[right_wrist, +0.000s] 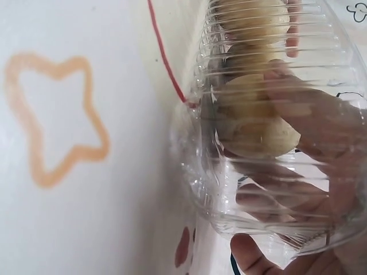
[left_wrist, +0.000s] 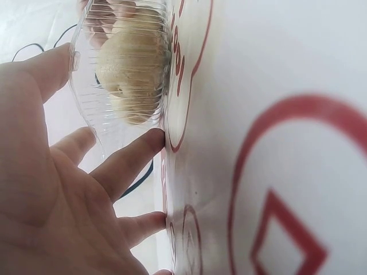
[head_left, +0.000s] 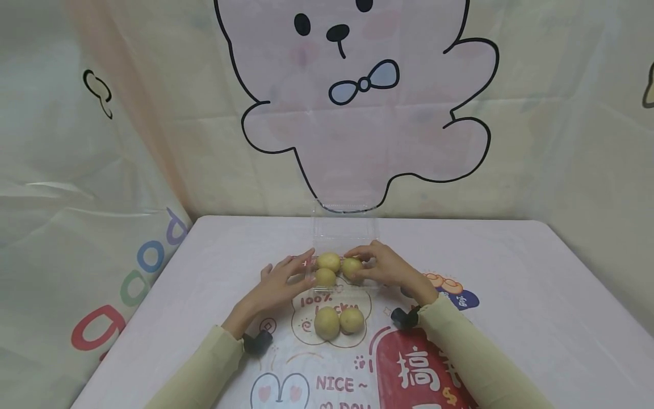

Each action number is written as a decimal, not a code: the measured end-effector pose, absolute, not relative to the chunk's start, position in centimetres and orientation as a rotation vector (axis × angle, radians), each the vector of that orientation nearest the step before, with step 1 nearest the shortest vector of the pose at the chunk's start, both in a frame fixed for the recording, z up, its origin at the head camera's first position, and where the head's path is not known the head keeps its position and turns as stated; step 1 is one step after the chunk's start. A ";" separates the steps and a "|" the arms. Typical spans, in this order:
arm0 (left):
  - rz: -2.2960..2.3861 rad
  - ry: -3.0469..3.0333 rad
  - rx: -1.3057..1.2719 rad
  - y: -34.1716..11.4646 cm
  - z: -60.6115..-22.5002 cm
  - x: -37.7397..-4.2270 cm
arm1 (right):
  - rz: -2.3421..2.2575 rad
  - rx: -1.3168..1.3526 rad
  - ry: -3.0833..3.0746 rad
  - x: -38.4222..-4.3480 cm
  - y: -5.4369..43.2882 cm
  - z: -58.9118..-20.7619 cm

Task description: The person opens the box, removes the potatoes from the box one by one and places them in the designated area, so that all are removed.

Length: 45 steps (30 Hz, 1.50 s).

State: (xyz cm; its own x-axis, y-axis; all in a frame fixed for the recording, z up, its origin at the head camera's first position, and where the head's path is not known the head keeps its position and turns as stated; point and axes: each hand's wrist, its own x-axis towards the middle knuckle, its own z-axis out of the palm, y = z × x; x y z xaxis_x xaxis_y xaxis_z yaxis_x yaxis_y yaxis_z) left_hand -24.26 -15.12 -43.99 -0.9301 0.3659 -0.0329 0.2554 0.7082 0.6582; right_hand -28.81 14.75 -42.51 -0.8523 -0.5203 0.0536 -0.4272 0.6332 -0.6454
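Note:
A clear plastic clamshell box (head_left: 344,227) lies on the table with its lid raised behind it. Inside sit three round yellowish fruits, their exact kind unclear: one at the back left (head_left: 328,261), one at the front left (head_left: 324,278) and one on the right (head_left: 352,267). My right hand (head_left: 385,267) reaches into the box and holds the right fruit between thumb and fingers. At the box's left end, my left hand (head_left: 281,283) touches the ridged wall and rim with spread, fairly straight fingers. Two more yellowish fruits (head_left: 327,323) lie side by side in front of the box.
The white table cover (head_left: 516,272) bears printed drawings and lettering, with a red printed panel (head_left: 416,369) at the front. Behind the table hangs a curtain (head_left: 419,136) with a cartoon bear. Another curtain (head_left: 76,238) hangs at the left.

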 end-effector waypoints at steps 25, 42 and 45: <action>1.031 2.764 0.501 -15.1 -44.0 -24.2 | -1.085 -0.831 2.692 -28.5 14.9 -42.6; 1.038 2.776 0.520 -15.0 -44.2 -24.3 | -1.156 -0.908 2.760 -28.4 15.5 -42.6; 1.026 2.784 0.518 -15.1 -44.2 -24.3 | -1.186 -0.896 2.749 -28.2 15.4 -42.6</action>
